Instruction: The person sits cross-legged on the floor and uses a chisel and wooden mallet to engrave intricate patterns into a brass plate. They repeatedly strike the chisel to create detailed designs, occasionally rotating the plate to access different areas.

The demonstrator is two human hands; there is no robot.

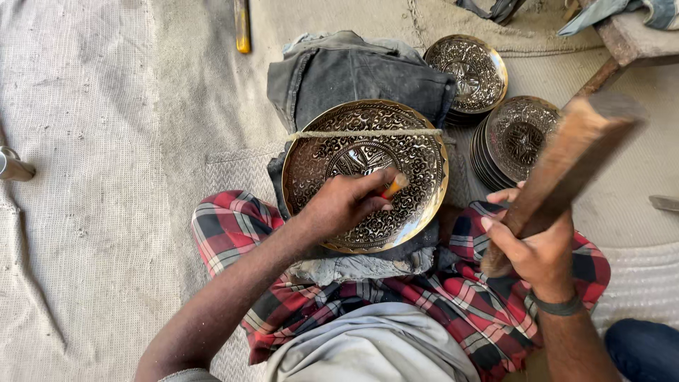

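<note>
Your left hand [343, 205] pinches a short orange-tipped punch [393, 187] tip-down on the engraved brass plate [365, 175], which rests tilted on folded dark cloth [353, 74] across your lap, a cord [364, 133] strapped over its upper part (holding it steady, by the look of it). Your right hand [534, 244] is fisted round a wooden mallet [566, 166], raised clear to the right. Two stacks of finished plates [495, 106] sit just beyond.

Single head view, straight down, close over lap
</note>
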